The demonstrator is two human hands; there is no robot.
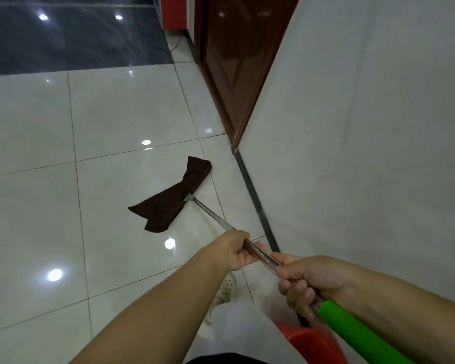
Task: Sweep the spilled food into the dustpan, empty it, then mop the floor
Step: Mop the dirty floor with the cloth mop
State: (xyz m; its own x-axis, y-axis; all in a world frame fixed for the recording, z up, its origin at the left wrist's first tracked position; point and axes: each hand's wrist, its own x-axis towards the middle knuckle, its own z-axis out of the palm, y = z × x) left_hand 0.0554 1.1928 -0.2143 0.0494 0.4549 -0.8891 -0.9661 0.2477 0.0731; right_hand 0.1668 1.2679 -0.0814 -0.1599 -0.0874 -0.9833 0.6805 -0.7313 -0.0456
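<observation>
Gripping a metal mop handle (216, 216) with both hands, a person works a dark brown mop cloth (174, 199) across glossy white floor tiles (37, 132) beside a white wall (365, 127); the left hand (234, 254) is curled around the shaft farther down toward the cloth, while the right hand (307, 282) wraps it just above, its fingers closed tight right next to the bright green grip (357, 332) at the handle's near end. The cloth lies flat on the tiles, spread in a loose bow shape, well ahead of the hands and near a dark strip (252, 195) at the foot of the wall. A reddish-brown wooden door (237, 61) stands farther along the wall, and a patch of dark grey flooring (63, 40) begins beyond the white tiles. Below the arms, a pale perforated shoe (227, 285) shows on the floor, and the rim of an orange-red plastic container (307, 340) sits under the green grip; whether it is the dustpan cannot be told
</observation>
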